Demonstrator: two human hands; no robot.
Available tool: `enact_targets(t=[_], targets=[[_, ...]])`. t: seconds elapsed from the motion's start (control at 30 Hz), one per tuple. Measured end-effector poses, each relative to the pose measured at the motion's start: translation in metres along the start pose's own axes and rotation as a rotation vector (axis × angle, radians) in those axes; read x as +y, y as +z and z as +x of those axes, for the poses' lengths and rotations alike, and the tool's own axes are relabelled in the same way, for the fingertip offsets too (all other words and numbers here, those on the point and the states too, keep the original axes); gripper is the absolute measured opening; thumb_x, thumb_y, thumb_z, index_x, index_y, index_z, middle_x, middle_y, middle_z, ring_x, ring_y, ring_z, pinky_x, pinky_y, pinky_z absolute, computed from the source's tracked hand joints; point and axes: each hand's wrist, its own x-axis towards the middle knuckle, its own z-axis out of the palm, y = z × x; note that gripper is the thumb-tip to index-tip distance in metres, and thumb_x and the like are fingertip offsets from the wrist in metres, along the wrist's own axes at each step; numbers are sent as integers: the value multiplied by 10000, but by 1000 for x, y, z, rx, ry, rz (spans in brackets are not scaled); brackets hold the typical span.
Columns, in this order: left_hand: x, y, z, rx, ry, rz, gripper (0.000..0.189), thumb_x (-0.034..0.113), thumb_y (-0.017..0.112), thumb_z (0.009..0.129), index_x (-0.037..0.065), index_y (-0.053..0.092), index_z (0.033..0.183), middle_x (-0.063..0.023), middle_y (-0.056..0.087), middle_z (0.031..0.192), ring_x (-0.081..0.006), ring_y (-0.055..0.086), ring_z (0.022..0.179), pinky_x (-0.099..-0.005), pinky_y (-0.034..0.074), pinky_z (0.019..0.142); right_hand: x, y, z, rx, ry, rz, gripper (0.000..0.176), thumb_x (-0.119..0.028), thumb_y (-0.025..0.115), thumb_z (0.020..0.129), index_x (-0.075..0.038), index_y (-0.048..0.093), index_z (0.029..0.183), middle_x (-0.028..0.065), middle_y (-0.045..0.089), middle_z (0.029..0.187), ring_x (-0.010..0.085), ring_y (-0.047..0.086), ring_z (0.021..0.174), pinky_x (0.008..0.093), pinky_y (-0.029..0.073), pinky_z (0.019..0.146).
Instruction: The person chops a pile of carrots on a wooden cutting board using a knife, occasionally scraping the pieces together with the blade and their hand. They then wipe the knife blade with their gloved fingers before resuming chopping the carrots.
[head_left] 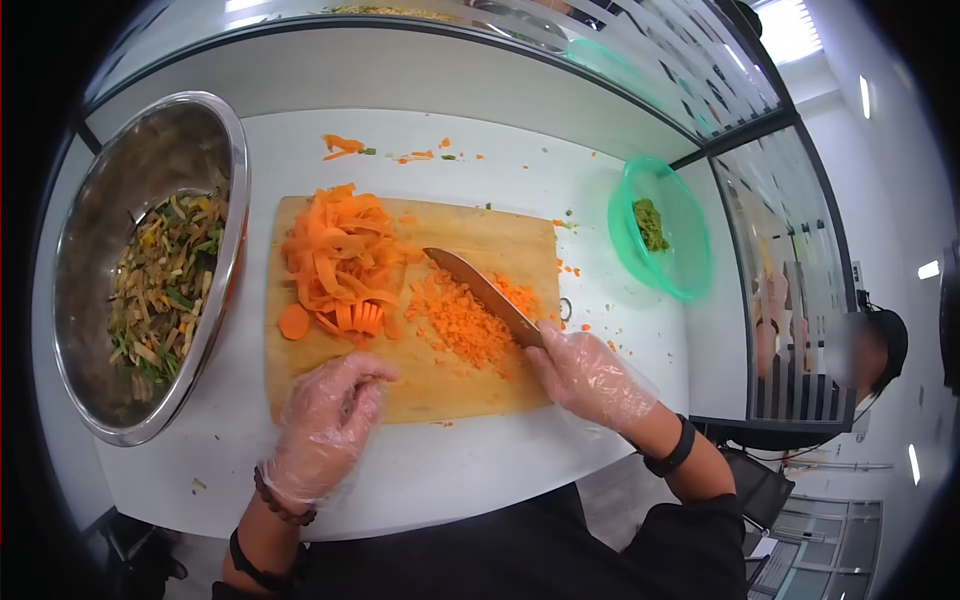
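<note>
My right hand (pixel 590 378), in a clear plastic glove, is closed around the handle of a knife (pixel 490 298). The blade lies over finely chopped carrot (pixel 465 325) on a wooden cutting board (pixel 430 400). My left hand (pixel 335 412), gloved too, rests by the board's front left edge with its fingers curled; whether anything is between them is too small to tell. Above it on the board is a pile of orange carrot strips (pixel 340 240), with a carrot slice (pixel 293 321) at its lower left.
A large steel bowl (pixel 240 150) of mixed chopped vegetables stands at the left. A green plastic bowl (pixel 690 265) with green pieces is at the back right. Carrot scraps (pixel 343 146) lie behind the board. Beyond the partition at right is another person (pixel 885 350).
</note>
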Motion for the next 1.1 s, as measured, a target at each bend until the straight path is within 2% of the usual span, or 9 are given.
enact_targets(t=[0.23, 0.33, 0.43, 0.63, 0.73, 0.77, 0.97, 1.03, 1.1], targets=[[0, -3, 1, 1, 18, 29, 172, 7, 599, 912, 35, 676, 1064, -123, 609, 787, -247, 597, 684, -350, 493, 668, -10, -14, -5, 54, -48, 0, 204, -139, 580, 1007, 23, 459, 1039, 247, 570, 595, 472, 594, 577, 568, 450, 544], [-2, 0, 1, 33, 33, 24, 173, 3, 599, 911, 35, 676, 1063, -125, 614, 792, -258, 596, 685, -350, 493, 672, -5, 1, 2, -3, -72, -28, 204, -122, 588, 1000, 23, 448, 1027, 248, 566, 593, 473, 593, 578, 570, 443, 537], [0, -1, 1, 5, -16, -10, 146, 42, 566, 944, 19, 655, 1058, -93, 583, 787, -190, 574, 704, -327, 481, 681, -8, 0, 2, 10, -65, 4, 207, -119, 593, 996, 26, 447, 1024, 247, 563, 588, 470, 593, 577, 561, 444, 532], [-4, -2, 1, 18, 106, 98, 144, 29, 568, 935, 17, 655, 1049, -104, 582, 794, -210, 580, 708, -333, 483, 689, -5, -2, -5, 106, -76, -42, 212, -116, 605, 988, 35, 473, 1056, 235, 544, 559, 460, 579, 537, 555, 428, 502], [2, -3, 2, 19, 47, 53, 155, -1, 591, 909, 29, 667, 1041, -147, 637, 818, -312, 629, 731, -383, 503, 700, -9, -3, 0, 59, -51, -91, 234, -108, 616, 979, 46, 488, 1099, 227, 537, 547, 452, 570, 516, 552, 424, 490], [1, -2, 3, 26, 43, 45, 156, 0, 591, 910, 30, 667, 1043, -149, 636, 819, -312, 628, 730, -384, 502, 699, -3, 6, 0, 132, -142, -112, 256, -104, 622, 975, 57, 495, 1127, 224, 535, 544, 447, 569, 509, 551, 425, 490], [0, -2, 2, 21, 46, 22, 159, 8, 593, 912, 36, 666, 1051, -149, 625, 820, -298, 622, 723, -379, 498, 695, -3, 2, 1, 95, -89, -56, 274, -111, 616, 982, 68, 491, 1147, 224, 548, 554, 446, 569, 510, 551, 426, 498], [-2, 0, 1, 48, 83, 60, 156, 9, 591, 915, 35, 666, 1050, -144, 621, 818, -289, 618, 718, -373, 497, 693, -2, 1, -2, 88, -53, -76, 318, -135, 622, 990, 79, 492, 1187, 252, 576, 599, 466, 584, 557, 560, 437, 528], [0, -2, 1, 24, 38, 32, 155, 9, 589, 917, 35, 664, 1050, -142, 619, 816, -285, 613, 713, -370, 496, 692, -6, -2, -4, 47, -20, -82, 341, -146, 622, 995, 85, 491, 1208, 267, 589, 619, 478, 590, 580, 565, 443, 544]])
